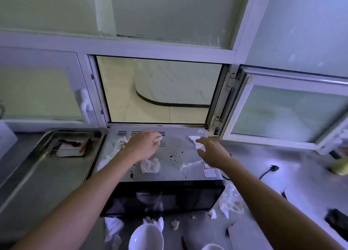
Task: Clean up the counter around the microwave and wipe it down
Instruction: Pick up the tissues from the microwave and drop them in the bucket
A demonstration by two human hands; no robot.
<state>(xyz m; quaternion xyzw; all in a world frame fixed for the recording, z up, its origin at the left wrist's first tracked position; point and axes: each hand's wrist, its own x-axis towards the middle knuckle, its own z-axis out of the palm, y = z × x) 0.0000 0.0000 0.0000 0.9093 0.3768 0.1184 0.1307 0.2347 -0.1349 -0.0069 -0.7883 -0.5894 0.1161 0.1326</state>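
A black microwave [163,197] stands on the steel counter [263,174]; its grey top [175,142] is stained with dark crumbs and littered with paper. My left hand [143,146] is over the back of the top, fingers closed on a small crumpled tissue [157,139]. My right hand [212,153] hovers open, fingertips touching a white tissue [195,141] at the back right. Another crumpled tissue [150,165] lies mid-top, one more [120,142] at the back left, and a clear plastic scrap [190,164] under my right wrist.
A steel tray [37,155] with a small box sits left of the microwave. White bowls [146,236] and tissue scraps lie in front, crumpled plastic [230,200] to its right. A black plug [273,168] and yellow sponge [339,168] are on the right counter. The window [160,89] behind is open.
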